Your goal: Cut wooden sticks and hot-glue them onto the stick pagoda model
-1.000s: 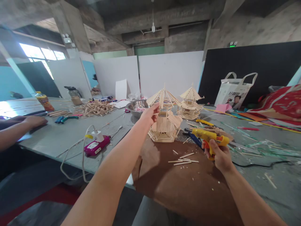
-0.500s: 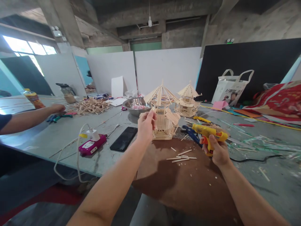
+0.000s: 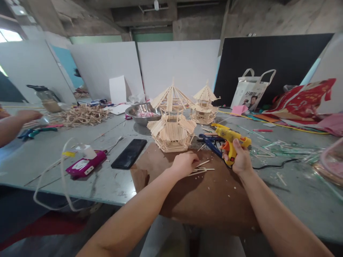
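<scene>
My left hand [image 3: 185, 165] is low over the brown board [image 3: 187, 200], its fingers curled and pinched at the near end of a thin wooden stick [image 3: 202, 164] in a small loose pile. The fingertips are partly hidden. In my right hand [image 3: 241, 159] is a yellow hot glue gun [image 3: 232, 137], its nozzle pointing left and its orange trigger under my fingers. Just beyond my left hand stands a stick-built pavilion model [image 3: 173, 130], with a tiered roof and a spoked peak. Behind it to the right is a second, smaller pavilion model [image 3: 205, 103].
Blue-handled pliers [image 3: 213, 144] lie beside the glue gun. Left of the board are a black phone [image 3: 129, 153] and a purple power strip [image 3: 87, 164] with a looping cable. A metal bowl [image 3: 142, 119] and a stick heap [image 3: 80, 115] stand behind. Another person's hand [image 3: 28, 116] is far left.
My left hand has come down from the pavilion's roof to the loose sticks on the board. My right hand still holds the glue gun. The view has turned slightly right and down.
</scene>
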`<state>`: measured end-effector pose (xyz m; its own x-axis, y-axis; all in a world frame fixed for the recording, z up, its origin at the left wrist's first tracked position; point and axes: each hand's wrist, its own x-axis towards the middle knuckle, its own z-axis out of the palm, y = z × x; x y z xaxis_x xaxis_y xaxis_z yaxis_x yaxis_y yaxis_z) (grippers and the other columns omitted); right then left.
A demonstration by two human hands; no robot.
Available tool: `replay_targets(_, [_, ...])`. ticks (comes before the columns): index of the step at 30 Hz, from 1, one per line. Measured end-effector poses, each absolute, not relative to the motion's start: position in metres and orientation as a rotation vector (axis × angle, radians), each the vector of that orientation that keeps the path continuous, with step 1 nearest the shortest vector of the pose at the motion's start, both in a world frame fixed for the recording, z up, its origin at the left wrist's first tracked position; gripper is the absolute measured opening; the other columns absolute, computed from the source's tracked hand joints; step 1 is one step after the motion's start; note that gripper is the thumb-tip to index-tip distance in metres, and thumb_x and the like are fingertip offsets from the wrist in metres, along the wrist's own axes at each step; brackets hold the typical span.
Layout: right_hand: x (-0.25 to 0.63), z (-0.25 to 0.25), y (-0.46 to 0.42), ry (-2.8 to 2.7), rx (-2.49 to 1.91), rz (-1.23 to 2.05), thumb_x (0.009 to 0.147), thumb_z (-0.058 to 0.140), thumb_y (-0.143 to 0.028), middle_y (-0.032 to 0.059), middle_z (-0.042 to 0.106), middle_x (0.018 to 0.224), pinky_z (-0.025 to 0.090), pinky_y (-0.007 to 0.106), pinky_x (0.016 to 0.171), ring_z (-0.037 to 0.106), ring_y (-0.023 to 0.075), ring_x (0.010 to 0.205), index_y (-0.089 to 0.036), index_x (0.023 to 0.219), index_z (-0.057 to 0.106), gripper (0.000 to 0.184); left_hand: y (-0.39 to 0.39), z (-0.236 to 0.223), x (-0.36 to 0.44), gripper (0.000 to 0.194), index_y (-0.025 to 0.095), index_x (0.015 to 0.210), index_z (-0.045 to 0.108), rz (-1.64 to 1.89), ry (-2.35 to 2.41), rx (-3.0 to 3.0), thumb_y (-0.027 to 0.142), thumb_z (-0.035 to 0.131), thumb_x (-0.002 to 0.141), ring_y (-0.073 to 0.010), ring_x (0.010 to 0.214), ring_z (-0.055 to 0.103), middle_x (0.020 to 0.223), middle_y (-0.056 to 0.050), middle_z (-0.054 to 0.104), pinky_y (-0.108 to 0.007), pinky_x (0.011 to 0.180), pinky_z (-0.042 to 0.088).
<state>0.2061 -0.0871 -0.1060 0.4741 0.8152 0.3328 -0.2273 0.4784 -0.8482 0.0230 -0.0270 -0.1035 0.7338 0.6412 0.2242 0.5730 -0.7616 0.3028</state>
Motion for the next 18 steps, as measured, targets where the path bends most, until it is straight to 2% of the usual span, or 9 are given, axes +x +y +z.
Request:
replay_targets(8, [0.205, -0.107, -0.087, -0.854, -0.867, 0.707, 0.069, 0.053, -0.047, -0.0011, 0.058, 0.056, 0.03, 0.018, 0.026, 0.041, 0.0053, 0.028, -0.017, 0.072, 0.055, 0.03, -0.039, -0.108, 0.037, 0.023, 0.021, 0.085, 0.057, 0.204, 1.053, 2.936, 0.027, 0.037, 0.078, -0.0194, 0.084, 0.051, 0.089, -0.007, 0.056, -0.027, 0.061, 0.041])
replay_targets(18, [0.204, -0.108, -0.086, -0.877, -0.887, 0.676, 0.067, 0.055, -0.046, -0.0021, 0.057, 0.054, 0.031, 0.018, 0.026, 0.04, 0.0053, 0.028, -0.018, 0.073, 0.053, 0.029, -0.029, -0.114, 0.031, 0.019, 0.023, 0.085, 0.057, 0.305, 1.04, 2.801, 0.021, 0.04, 0.076, -0.0188, 0.083, 0.052, 0.087, -0.005, 0.059, -0.027, 0.066, 0.04])
